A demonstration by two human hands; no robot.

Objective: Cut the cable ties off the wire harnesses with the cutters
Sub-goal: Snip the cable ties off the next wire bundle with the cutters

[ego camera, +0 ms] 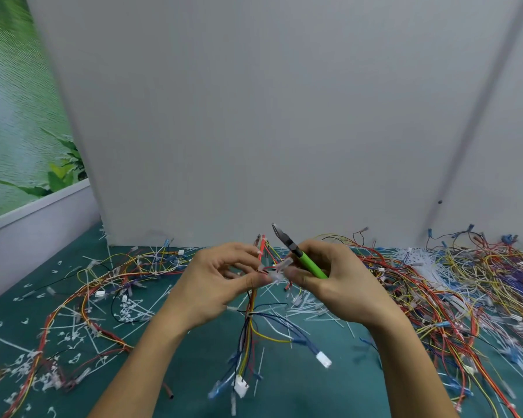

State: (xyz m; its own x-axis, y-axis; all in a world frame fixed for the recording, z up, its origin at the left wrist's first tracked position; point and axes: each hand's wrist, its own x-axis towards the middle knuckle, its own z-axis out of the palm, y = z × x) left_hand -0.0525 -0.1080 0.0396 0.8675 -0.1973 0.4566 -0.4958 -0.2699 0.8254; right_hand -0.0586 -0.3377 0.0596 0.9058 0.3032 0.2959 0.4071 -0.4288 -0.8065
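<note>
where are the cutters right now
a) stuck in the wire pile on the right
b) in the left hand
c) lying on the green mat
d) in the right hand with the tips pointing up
d: the right hand grips the green-handled cutters, and their tips point up toward the white wall, while the left hand pinches the wire harness.

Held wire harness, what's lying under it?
Cut cable ties scattered on the green mat. The left hand and right hand hide the mat right beneath them.
</note>
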